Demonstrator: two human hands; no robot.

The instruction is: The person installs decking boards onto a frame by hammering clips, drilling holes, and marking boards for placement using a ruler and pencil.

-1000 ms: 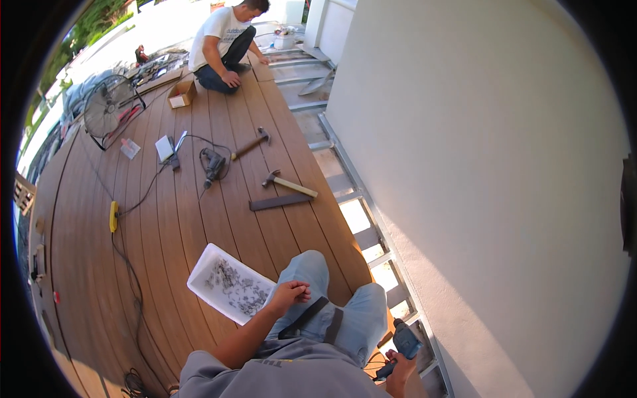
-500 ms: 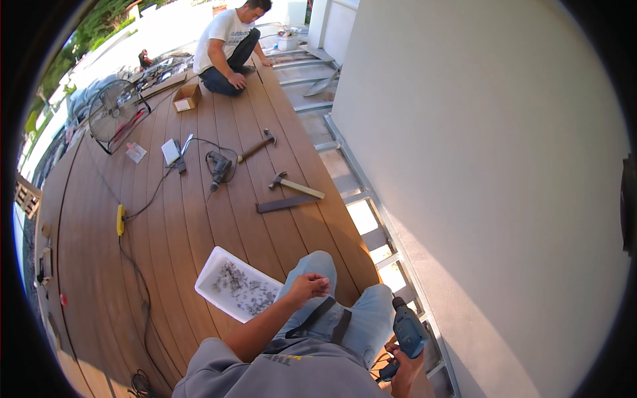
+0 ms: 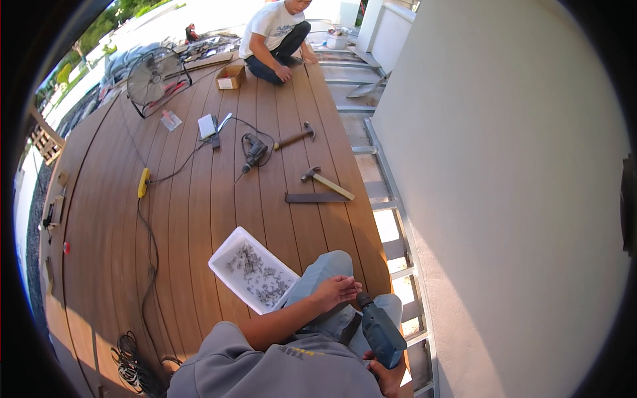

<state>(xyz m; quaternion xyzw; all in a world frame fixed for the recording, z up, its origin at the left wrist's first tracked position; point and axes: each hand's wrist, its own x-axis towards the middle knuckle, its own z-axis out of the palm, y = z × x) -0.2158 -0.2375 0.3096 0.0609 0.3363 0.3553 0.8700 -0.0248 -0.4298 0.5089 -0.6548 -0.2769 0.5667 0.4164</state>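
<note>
My right hand (image 3: 386,379) is wrapped round the handle of a dark blue-green power drill (image 3: 383,337), raised above my lap with its black chuck pointing up and away. Just beyond the chuck, my left hand (image 3: 337,292) has its fingers pinched together near the tip. Whatever they hold is too small to make out. Beside my left forearm, a white plastic bin (image 3: 225,268) on the deck holds many small metal pieces (image 3: 262,273), which look like clips and screws. My knees are bent between the bin and the wall.
Brown deck boards (image 3: 192,199) spread ahead. Two hammers (image 3: 295,136), a flat dark strip (image 3: 318,198), a second drill (image 3: 252,152), a yellow power strip (image 3: 144,184) and a fan (image 3: 157,78) lie about. Bare metal joists (image 3: 381,205) border the wall (image 3: 504,166). A co-worker (image 3: 275,43) crouches far off.
My right hand has lifted the drill up and inward, bringing its chuck close to my left hand. The left hand has shifted slightly right, and the view has turned left.
</note>
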